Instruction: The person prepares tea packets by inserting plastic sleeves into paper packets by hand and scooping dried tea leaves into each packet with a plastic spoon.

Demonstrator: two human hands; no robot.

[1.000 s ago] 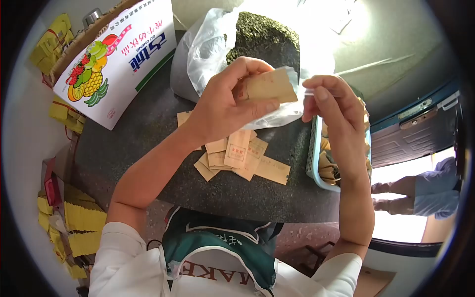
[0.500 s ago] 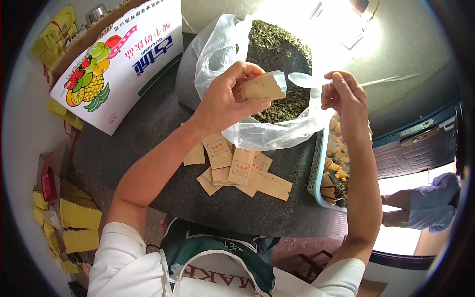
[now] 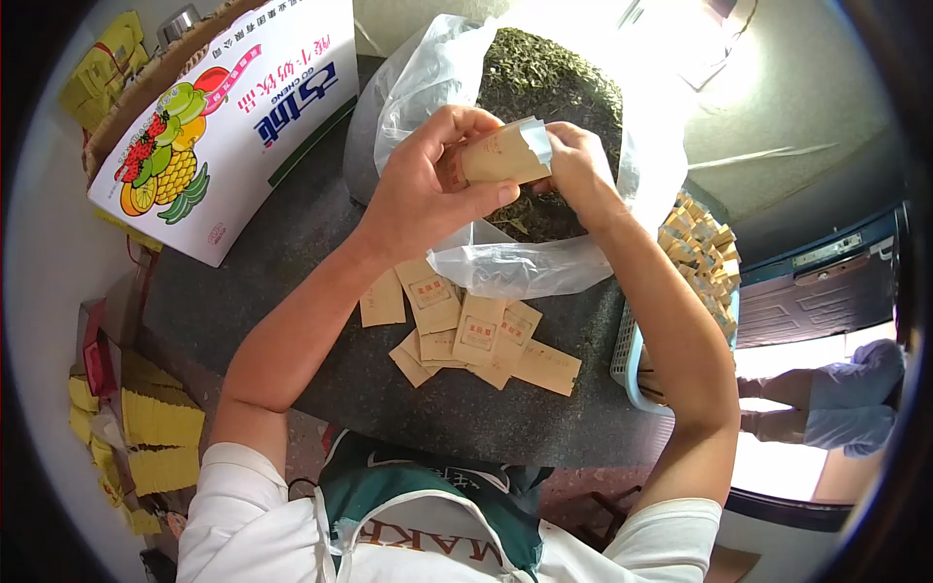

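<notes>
My left hand (image 3: 428, 180) is closed around a small brown paper packet (image 3: 505, 155), tilted with its whitish open end to the right. Right at that open end is my right hand (image 3: 581, 175), fingers bent in and partly behind the packet; what they hold is hidden. Both hands are over a clear plastic bag (image 3: 515, 270) of dried green leaves (image 3: 554, 78). Below them, several flat brown packets with red print (image 3: 481, 335) lie loosely overlapped on the dark speckled table (image 3: 321, 379).
A printed white carton (image 3: 233, 126) stands at the left of the table. Under my right forearm is a light blue basket (image 3: 627, 355) heaped with filled packets (image 3: 702, 253). Yellow bundles (image 3: 160, 437) are at far left. Another person (image 3: 846, 398) is visible at the right.
My right hand has moved left to the packet's open end, and the white spoon it held is out of sight. My left hand still holds the packet, shifted slightly.
</notes>
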